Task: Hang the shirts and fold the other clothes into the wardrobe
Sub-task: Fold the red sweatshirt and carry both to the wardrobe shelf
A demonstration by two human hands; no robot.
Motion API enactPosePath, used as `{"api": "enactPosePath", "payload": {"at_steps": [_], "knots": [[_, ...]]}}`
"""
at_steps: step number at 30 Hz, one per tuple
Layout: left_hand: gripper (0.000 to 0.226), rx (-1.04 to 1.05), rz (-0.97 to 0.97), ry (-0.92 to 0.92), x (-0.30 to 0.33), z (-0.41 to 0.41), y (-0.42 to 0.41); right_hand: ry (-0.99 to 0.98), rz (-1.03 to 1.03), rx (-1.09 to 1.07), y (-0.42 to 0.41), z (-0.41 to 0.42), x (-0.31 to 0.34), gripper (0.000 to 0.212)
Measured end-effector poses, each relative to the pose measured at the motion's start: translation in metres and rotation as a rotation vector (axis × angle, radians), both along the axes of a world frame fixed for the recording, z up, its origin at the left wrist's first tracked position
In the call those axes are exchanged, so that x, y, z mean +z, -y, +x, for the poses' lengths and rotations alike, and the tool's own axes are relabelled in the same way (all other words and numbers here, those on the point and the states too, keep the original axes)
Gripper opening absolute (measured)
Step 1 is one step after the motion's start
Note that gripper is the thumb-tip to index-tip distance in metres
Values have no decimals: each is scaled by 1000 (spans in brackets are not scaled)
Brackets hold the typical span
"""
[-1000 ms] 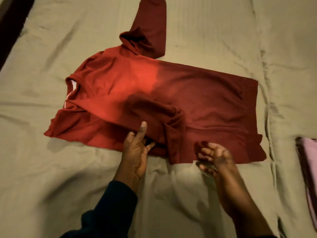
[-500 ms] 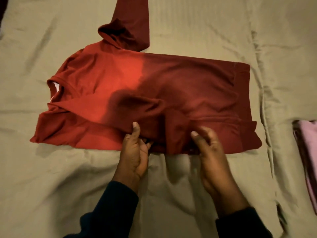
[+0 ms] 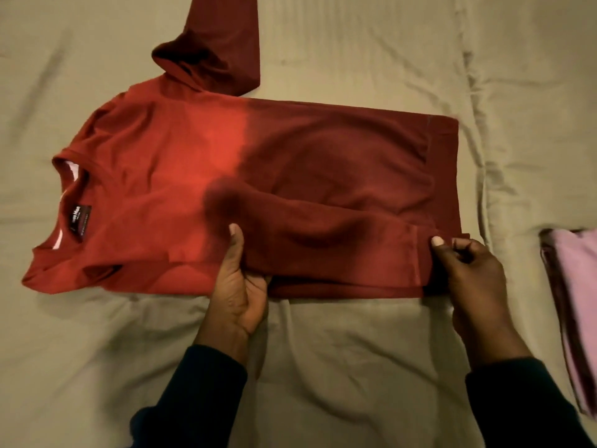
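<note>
a dark red long-sleeved knit sweatshirt [image 3: 290, 176] is lying flat on a wrinkled beige bed sheet [image 3: 355, 367], neck to the left and hem to the right. its near sleeve is lying folded along the near edge of the body, and the far sleeve [image 3: 219, 43] is sticking out away from the person, not yet folded in.

the left hand [image 3: 240, 286] is gripping the near edge around the middle, thumb on top and fingers curling underneath. the right hand [image 3: 468, 270] is pinching the cuff end of the folded sleeve at the hem corner.

to do this step well, the person is probably needing to keep both grips level, holding the sleeve parallel to the side edge and flattening the bulge between the hands before bringing the far sleeve in. uneven pulling is likely to skew the fold.

a small dark label [image 3: 80, 218] is sitting inside the collar; its white lettering is too blurred to read with confidence. a folded pale pink garment [image 3: 578, 302] is lying at the right edge of the bed.
</note>
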State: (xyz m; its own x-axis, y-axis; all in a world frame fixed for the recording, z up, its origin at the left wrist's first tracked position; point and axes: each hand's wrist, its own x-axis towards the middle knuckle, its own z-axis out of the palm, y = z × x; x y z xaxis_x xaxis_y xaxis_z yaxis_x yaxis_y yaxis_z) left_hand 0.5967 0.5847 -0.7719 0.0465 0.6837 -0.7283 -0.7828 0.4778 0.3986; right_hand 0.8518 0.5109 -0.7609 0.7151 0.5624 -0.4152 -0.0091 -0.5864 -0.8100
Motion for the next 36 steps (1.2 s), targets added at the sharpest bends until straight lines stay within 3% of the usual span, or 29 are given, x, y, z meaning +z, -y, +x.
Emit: {"api": "enactPosePath", "payload": {"at_steps": [3, 7, 8, 10, 13, 16, 18, 21, 25, 31, 33, 36], "knots": [[21, 126, -67, -209, -9, 11, 6, 126, -51, -11, 2, -5, -14, 45], [14, 284, -68, -395, -20, 4, 12, 279, -101, -22, 1, -13, -18, 31], [11, 285, -48, -504, -20, 4, 14, 366, -126, -12, 1, -15, -18, 32], [29, 246, -10, -869, -21, 9, 22, 638, -181, 22, 3, -25, -20, 42], [66, 74, 83, -1563, -18, 19, 41, 878, -131, 157, 2, -56, -18, 51], [65, -457, 569, -1844, -20, 36, 40, 795, 33, 558, -5, -98, -24, 57], [57, -763, 753, -1937, -34, 40, 27, 769, 59, 790, -11, -116, -37, 56], [58, -928, 733, -2031, -56, 15, 3, 811, -66, 855, -11, -103, -55, 56], [63, -883, 567, -2072, -57, -24, -9, 827, -216, 729, -4, -76, -56, 57], [66, -910, 501, -2078, -46, -17, -13, 806, -257, 759, -10, -77, -56, 59], [64, -835, 554, -2095, -33, -11, -10, 794, -245, 694, -15, -83, -50, 60], [53, -821, 814, -2096, -14, 14, -29, 760, -100, 719, -47, -101, -40, 57]]}}
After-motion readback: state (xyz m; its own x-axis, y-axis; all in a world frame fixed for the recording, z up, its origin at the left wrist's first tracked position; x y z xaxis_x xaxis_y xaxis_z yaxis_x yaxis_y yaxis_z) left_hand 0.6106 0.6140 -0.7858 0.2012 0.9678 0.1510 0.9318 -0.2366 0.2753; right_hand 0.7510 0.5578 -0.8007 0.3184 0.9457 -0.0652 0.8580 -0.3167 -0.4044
